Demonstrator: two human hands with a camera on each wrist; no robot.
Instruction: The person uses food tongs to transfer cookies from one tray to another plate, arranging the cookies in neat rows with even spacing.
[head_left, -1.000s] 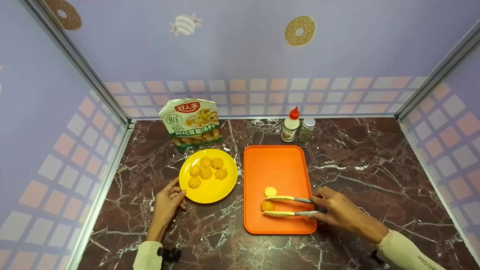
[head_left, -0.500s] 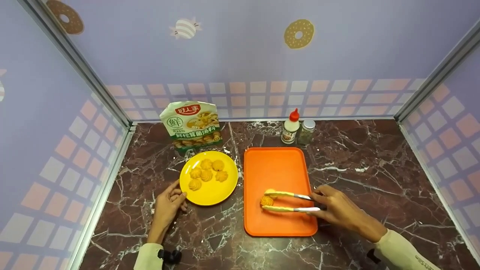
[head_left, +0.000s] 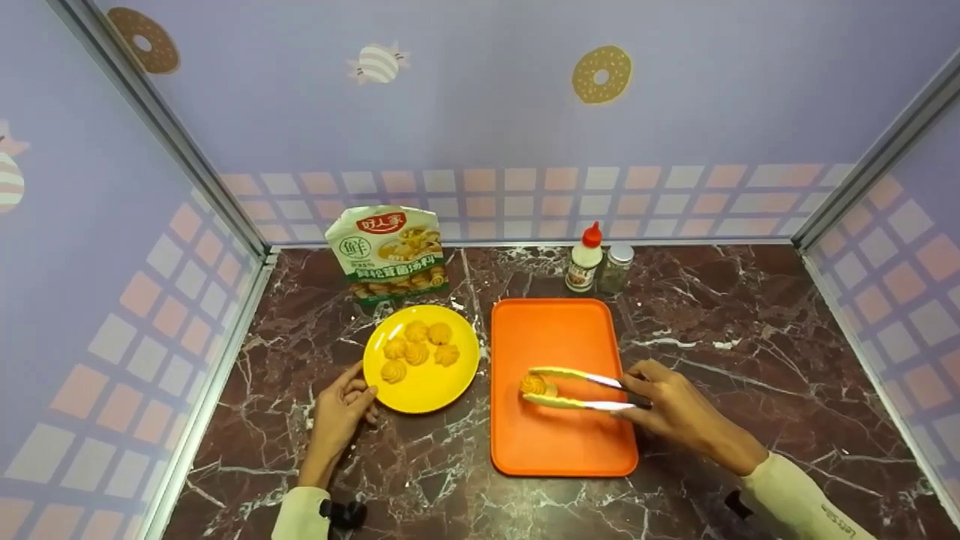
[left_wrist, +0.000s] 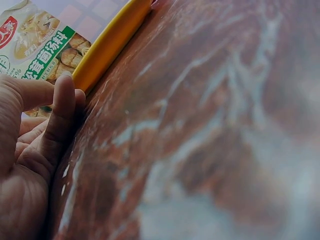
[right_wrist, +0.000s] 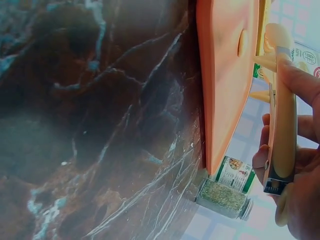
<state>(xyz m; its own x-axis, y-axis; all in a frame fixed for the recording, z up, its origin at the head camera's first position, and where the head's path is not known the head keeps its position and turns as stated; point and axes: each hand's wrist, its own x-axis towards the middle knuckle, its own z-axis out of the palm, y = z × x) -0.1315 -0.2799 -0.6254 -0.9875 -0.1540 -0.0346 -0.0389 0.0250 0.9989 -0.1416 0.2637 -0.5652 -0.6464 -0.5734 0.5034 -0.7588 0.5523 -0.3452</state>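
Note:
My right hand (head_left: pixel 664 401) grips a pair of tongs (head_left: pixel 581 405) with yellow tips and metal arms. Between the tips sits a swirled golden cookie (head_left: pixel 533 385), over the orange tray (head_left: pixel 555 450). It overlaps a paler round cookie (right_wrist: pixel 242 43), which lies on the tray in the right wrist view. My left hand (head_left: pixel 341 405) pinches the near-left rim of a yellow plate (head_left: pixel 442 390), thumb on the edge and the other fingers curled. Several swirled cookies (head_left: pixel 416 352) lie on that plate.
A green and white food pouch (head_left: pixel 390 255) stands behind the plate. Past the tray's far edge are a red-capped squeeze bottle (head_left: pixel 583 262) and a glass jar of dried herbs (head_left: pixel 616 270). Patterned walls (head_left: pixel 480 112) enclose the marble-look table (head_left: pixel 750 337).
The tongs and the swirled cookie have moved away from me, and the tips have come closer together. That cookie now overlaps the paler one. My left hand keeps its place at the plate.

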